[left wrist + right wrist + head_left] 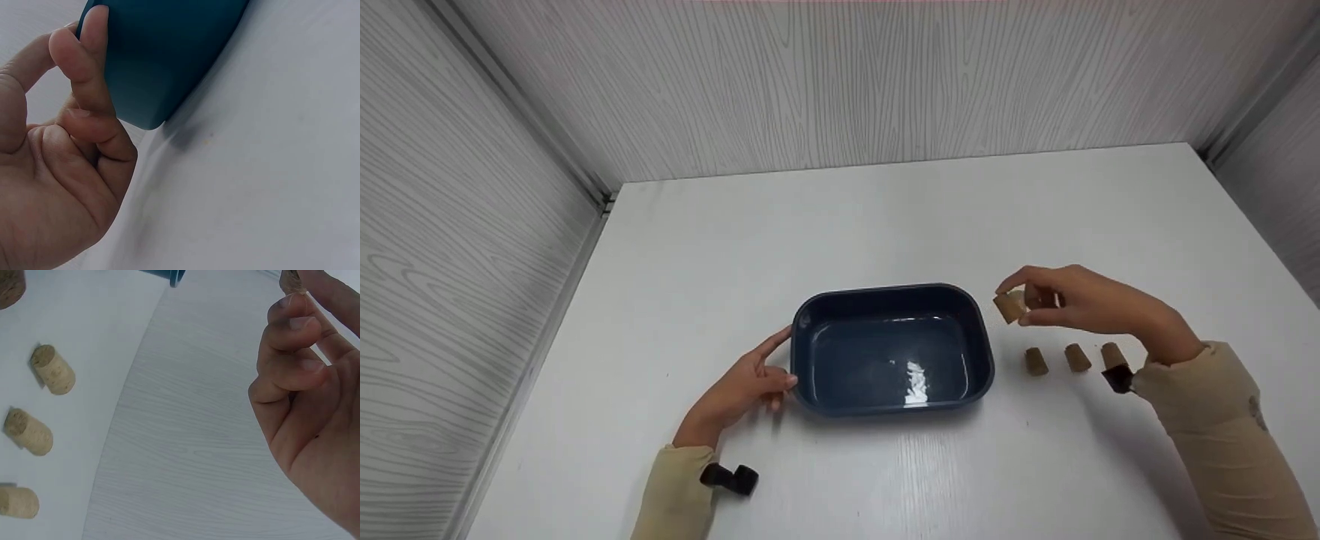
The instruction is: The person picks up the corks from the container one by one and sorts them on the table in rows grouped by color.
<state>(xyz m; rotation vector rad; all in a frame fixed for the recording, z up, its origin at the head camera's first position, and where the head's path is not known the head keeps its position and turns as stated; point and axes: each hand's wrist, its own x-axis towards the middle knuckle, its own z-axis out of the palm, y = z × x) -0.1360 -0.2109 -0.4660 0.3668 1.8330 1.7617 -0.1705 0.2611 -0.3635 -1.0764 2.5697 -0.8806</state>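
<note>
A dark blue rectangular dish [892, 412] sits on the white table. My left hand [746, 386] holds its left side, with the thumb at the rim and the index finger stretched along the wall. In the left wrist view, the fingers of my left hand [73, 140] bend near the dish corner [140, 95]. Right of the dish, my right hand [1080, 300] pinches a cork [1008, 308] between thumb and index finger, above the table. The right wrist view shows only part of this held cork [292, 282] at the top edge.
More corks lie below my right hand: one cork [1036, 361] nearest the dish, another cork [1078, 358], and a third cork [1112, 354] close to the sleeve. A brown rounded piece [10, 287] is cut off in the right wrist view. Wood-grain panels [847, 82] surround the table.
</note>
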